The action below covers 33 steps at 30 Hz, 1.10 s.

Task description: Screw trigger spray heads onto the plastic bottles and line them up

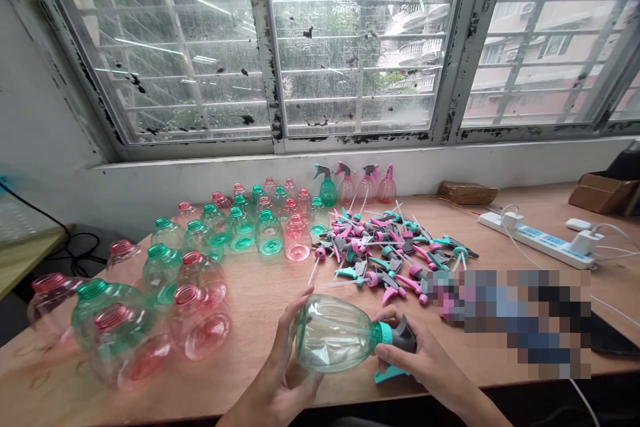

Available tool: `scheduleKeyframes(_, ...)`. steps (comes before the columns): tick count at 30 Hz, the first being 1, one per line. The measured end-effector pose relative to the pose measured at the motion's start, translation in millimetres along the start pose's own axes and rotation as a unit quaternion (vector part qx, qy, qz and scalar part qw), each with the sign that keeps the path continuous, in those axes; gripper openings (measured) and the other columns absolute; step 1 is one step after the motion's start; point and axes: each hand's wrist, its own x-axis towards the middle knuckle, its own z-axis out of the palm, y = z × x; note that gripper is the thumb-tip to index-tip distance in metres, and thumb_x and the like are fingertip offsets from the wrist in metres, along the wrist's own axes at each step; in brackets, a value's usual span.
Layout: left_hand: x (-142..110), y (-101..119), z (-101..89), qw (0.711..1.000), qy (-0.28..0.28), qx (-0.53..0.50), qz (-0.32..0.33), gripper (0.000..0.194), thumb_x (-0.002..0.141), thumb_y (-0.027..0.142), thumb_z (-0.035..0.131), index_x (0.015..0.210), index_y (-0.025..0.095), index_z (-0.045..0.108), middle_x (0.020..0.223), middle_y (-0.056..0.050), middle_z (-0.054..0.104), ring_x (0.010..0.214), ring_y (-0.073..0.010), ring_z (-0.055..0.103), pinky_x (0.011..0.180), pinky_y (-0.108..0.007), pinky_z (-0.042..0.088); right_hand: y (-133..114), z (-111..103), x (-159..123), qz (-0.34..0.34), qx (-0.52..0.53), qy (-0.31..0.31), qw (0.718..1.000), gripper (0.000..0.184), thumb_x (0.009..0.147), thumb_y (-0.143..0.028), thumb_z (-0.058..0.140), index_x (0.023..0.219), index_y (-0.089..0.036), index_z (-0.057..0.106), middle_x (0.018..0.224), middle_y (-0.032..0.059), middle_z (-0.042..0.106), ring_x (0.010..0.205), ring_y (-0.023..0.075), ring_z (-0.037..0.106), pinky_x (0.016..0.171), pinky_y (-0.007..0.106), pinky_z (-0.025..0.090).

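Note:
A clear green spray bottle point(335, 333) lies on its side in the air above the table's front edge, held between both hands. My left hand point(283, 360) cups its base, fingers behind and thumb below. At the neck, my right hand point(415, 353) grips the teal collar and grey spray head point(403, 335), whose teal trigger point(393, 373) points down. The collar sits against the bottle neck; how tight it is I cannot tell. Beyond the hands lies a heap of pink, teal and grey spray heads point(385, 247) with white tubes.
Several open green bottles point(270, 233) and pink bottles point(200, 327) stand on the left of the wooden table point(260, 360). Spray bottles with heads point(327, 190) line the back wall. To the right are a power strip point(537, 240), a brown packet point(467, 193) and a cardboard box point(603, 193).

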Motion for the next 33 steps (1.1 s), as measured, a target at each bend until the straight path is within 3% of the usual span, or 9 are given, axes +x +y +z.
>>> scheduleKeyframes(4,0.2,5.7,-2.3,0.999,-0.024,0.012,-0.021,0.078,0.096,0.042,0.065,0.157,0.047,0.016,0.174,-0.003,0.013,0.16,-0.0345,0.014,0.13,-0.055,0.009,-0.4,-0.4,-0.5,-0.001,0.004,-0.008,1.0,0.042,0.086,-0.049,0.082,0.109,-0.02,0.062,0.071,-0.0008,0.074,0.07,0.0214,0.069,0.073,0.034,0.054)
scheduleKeyframes(7,0.3,8.3,-4.0,0.998,-0.038,0.024,-0.032,0.087,0.096,0.041,0.066,0.159,0.048,0.006,0.175,-0.001,0.011,0.161,-0.033,0.011,0.131,-0.053,0.007,-1.1,0.0,-0.5,-0.001,0.003,-0.008,1.0,0.041,0.087,-0.048,0.082,0.109,-0.019,0.062,0.071,-0.0007,0.073,0.07,0.0213,0.069,0.073,0.034,0.054)
scheduleKeyframes(11,1.2,10.4,-4.0,0.998,-0.043,0.021,-0.035,0.089,0.095,0.043,0.067,0.161,0.043,0.007,0.175,-0.002,0.012,0.161,-0.0344,0.008,0.131,-0.052,0.008,-0.7,0.3,0.1,0.001,0.005,-0.011,1.0,0.042,0.087,-0.049,0.082,0.109,-0.019,0.062,0.071,-0.001,0.073,0.07,0.0207,0.068,0.073,0.034,0.054)
scheduleKeyframes(16,4.5,14.0,-2.6,0.999,-0.038,0.016,-0.03,0.087,0.094,0.043,0.069,0.16,0.04,0.012,0.169,-0.008,0.026,0.156,-0.0367,0.024,0.128,-0.055,0.019,1.7,-0.4,-1.2,-0.004,0.011,-0.016,1.0,0.042,0.086,-0.047,0.083,0.108,-0.019,0.062,0.073,-0.002,0.072,0.07,0.0188,0.068,0.073,0.032,0.054)
scheduleKeyframes(20,5.2,10.3,-0.9,0.999,-0.027,-0.007,-0.033,0.084,0.093,0.043,0.07,0.157,0.042,0.016,0.172,-0.007,0.016,0.156,-0.037,0.023,0.128,-0.058,0.011,1.4,0.1,-1.6,-0.005,0.017,-0.017,1.0,0.042,0.085,-0.047,0.084,0.108,-0.019,0.062,0.072,-0.0018,0.072,0.07,0.0191,0.068,0.072,0.032,0.055)
scheduleKeyframes(23,3.9,6.3,0.2,0.999,-0.012,-0.017,-0.037,0.077,0.095,0.042,0.068,0.155,0.043,0.019,0.173,-0.007,0.011,0.156,-0.036,0.024,0.127,-0.055,0.018,-0.4,0.5,-0.1,-0.006,0.012,-0.014,1.0,0.041,0.086,-0.047,0.083,0.107,-0.019,0.062,0.072,-0.0013,0.072,0.07,0.0194,0.068,0.072,0.032,0.055)
scheduleKeyframes(28,2.7,7.7,-0.5,0.999,-0.022,-0.016,-0.043,0.074,0.097,0.043,0.064,0.155,0.042,0.018,0.172,-0.009,0.017,0.152,-0.0353,0.033,0.126,-0.054,0.023,-1.7,-0.3,1.4,-0.003,0.002,-0.01,1.0,0.041,0.087,-0.048,0.082,0.108,-0.019,0.062,0.071,-0.0011,0.072,0.07,0.02,0.068,0.072,0.033,0.055)
scheduleKeyframes(31,2.5,8.9,-3.1,0.999,-0.032,0.01,-0.04,0.078,0.098,0.04,0.063,0.157,0.043,0.013,0.172,-0.008,0.02,0.154,-0.0348,0.03,0.128,-0.056,0.018,-0.6,-0.9,0.3,-0.002,0.001,-0.011,1.0,0.041,0.087,-0.047,0.082,0.108,-0.019,0.062,0.072,-0.001,0.072,0.07,0.0204,0.069,0.072,0.034,0.056)
scheduleKeyframes(33,2.1,7.4,-5.5,0.998,-0.041,0.025,-0.035,0.083,0.098,0.04,0.063,0.159,0.045,0.006,0.174,-0.004,0.013,0.158,-0.0349,0.02,0.129,-0.057,0.011,0.6,-1.1,-0.3,-0.005,0.002,-0.013,1.0,0.04,0.087,-0.047,0.081,0.108,-0.019,0.062,0.073,-0.0007,0.072,0.071,0.0202,0.069,0.073,0.034,0.056)
